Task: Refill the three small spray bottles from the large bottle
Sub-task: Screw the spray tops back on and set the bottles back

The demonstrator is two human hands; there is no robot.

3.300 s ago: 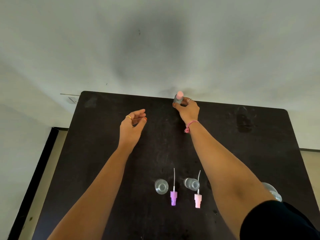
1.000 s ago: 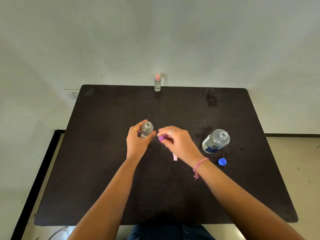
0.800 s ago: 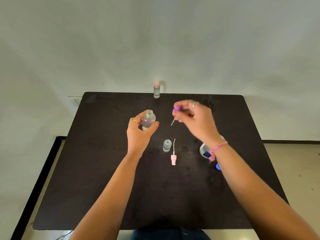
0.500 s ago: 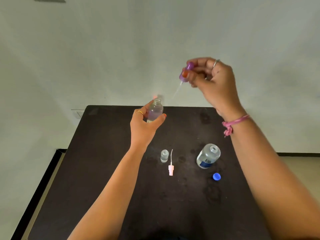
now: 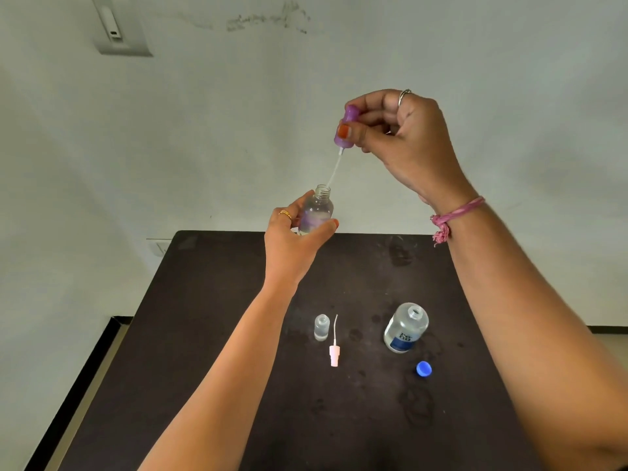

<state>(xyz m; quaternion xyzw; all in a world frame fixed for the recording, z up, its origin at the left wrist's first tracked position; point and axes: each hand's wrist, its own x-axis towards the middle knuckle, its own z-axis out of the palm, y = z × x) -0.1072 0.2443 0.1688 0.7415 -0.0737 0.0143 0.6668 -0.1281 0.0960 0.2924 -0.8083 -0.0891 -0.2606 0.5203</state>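
Observation:
My left hand [image 5: 292, 243] holds a small clear spray bottle [image 5: 317, 210] up above the far edge of the table, its neck uncapped. My right hand [image 5: 404, 141] pinches a purple spray cap [image 5: 346, 125] above it; the cap's white tube [image 5: 334, 171] reaches down to the bottle's mouth. On the table stand a second small bottle [image 5: 321, 327] without a cap and the large bottle [image 5: 406, 328], uncapped. A pink spray cap [image 5: 334, 355] lies beside the small bottle. The third small bottle is hidden behind my left hand.
A blue screw cap [image 5: 423, 369] lies right of the pink spray cap, in front of the large bottle. The dark table [image 5: 210, 334] stands against a pale wall with a switch plate [image 5: 117, 28] high up. Damp marks dot the tabletop.
My view has tilted up. Both hands rose from the table; the left lifted the small bottle, the right lifted the purple cap and brought its tube down to the bottle's mouth.

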